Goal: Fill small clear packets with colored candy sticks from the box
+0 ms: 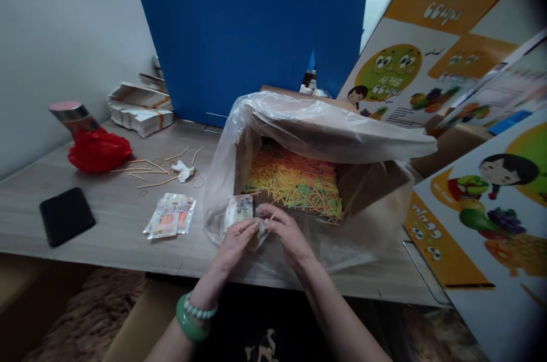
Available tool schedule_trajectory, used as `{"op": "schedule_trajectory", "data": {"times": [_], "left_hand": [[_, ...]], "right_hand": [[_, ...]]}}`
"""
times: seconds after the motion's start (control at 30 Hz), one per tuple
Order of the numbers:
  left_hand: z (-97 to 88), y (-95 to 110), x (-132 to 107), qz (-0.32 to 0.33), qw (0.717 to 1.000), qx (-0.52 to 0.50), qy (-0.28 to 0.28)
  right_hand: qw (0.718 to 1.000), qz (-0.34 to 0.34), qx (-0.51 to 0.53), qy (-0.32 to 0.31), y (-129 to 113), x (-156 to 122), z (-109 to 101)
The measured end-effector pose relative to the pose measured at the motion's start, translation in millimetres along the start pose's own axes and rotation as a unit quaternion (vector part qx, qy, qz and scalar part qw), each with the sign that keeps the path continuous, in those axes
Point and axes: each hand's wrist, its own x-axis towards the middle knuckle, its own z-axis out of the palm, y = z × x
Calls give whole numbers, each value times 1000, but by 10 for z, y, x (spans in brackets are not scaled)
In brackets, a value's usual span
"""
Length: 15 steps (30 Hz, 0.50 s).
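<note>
Left hand (236, 241) is clamped on a small packet stack (240, 209), thumb and fingers closed round its lower end, with the stack standing up just past the fingertips. Right hand (287, 232) is hard against the left, fingertips touching. Its fingers are pinched together at the stack's right edge, and what they pinch is too small to tell. A green bangle (190, 325) and a bead bracelet (199, 310) sit on the left wrist. Both hands rest at the near wall of a cardboard box (363, 179) lined with a clear plastic bag (325, 128). The bag film is bunched under and around the hands. Just beyond the hands, inside the box, lies a heap of coloured sticks (294, 179) in yellow, green and orange. Left of the left hand, near it, flat packets (171, 216) lie on the table (111, 236). Further left is a black wallet-like thing (66, 216). Beyond the packets, well apart from the hands, are loose sticks (156, 171), crumpled white paper (183, 171), a red bag (99, 150) and a tilted cup (72, 114). Far beyond the hands stands a blue board (239, 31). Right of the right hand are printed cartons (482, 219).
</note>
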Motion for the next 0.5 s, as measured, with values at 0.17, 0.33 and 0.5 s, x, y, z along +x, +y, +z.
{"op": "schedule_trajectory", "data": {"times": [0.17,0.33,0.5], "left_hand": [[27,-35,-51,30,997,-64,44],[-13,3,-149,103,987,-81,89],[-134,112,-253,121,987,-64,84]], "right_hand": [[975,-106,-187,-53,-95,-116,81],[932,-149,-326,-60,-64,-261,156],[959,-126,-247,-53,101,-273,251]]}}
